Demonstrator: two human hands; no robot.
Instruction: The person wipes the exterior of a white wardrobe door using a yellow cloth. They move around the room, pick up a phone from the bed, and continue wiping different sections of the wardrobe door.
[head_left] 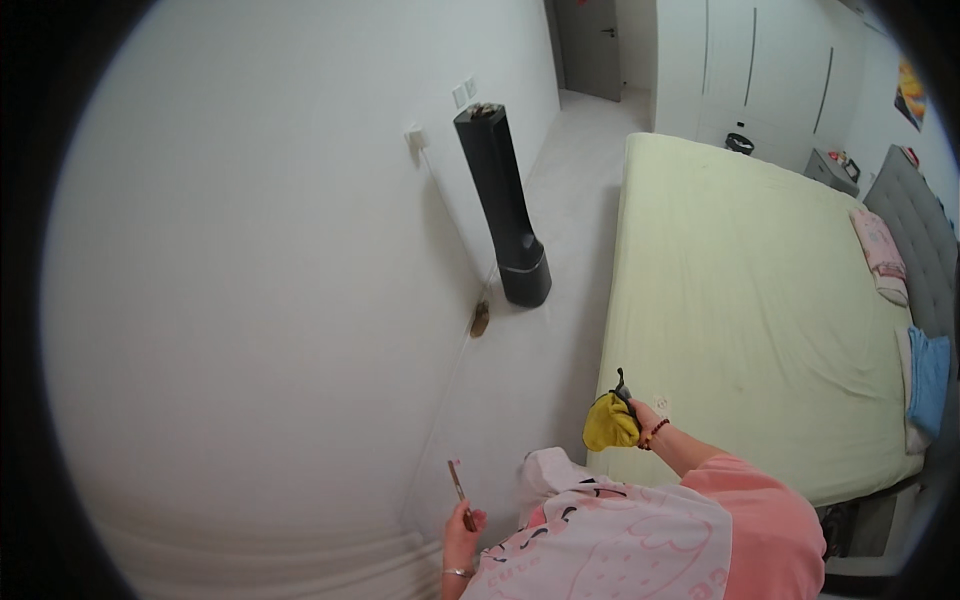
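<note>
My left hand (463,535), low near the white wall, is closed round a thin brown stick (457,480) that points upward. Its tip looks pinkish, and I cannot make out what kind of tool it is. Over the near left corner of the bed, my right hand (645,418) grips a yellow cloth (609,424) together with a dark piece (621,385) that sticks up above the fingers. The lower part of the cloth hangs loose. My fingers partly hide how the dark piece joins it.
A tall black tower appliance (502,190) stands on the floor by the wall. Near its base lies a small brown object (480,320). The bed (740,300) with a pale green sheet fills the right, with pink bedding (878,250) and blue bedding (928,375) by its grey headboard (915,215).
</note>
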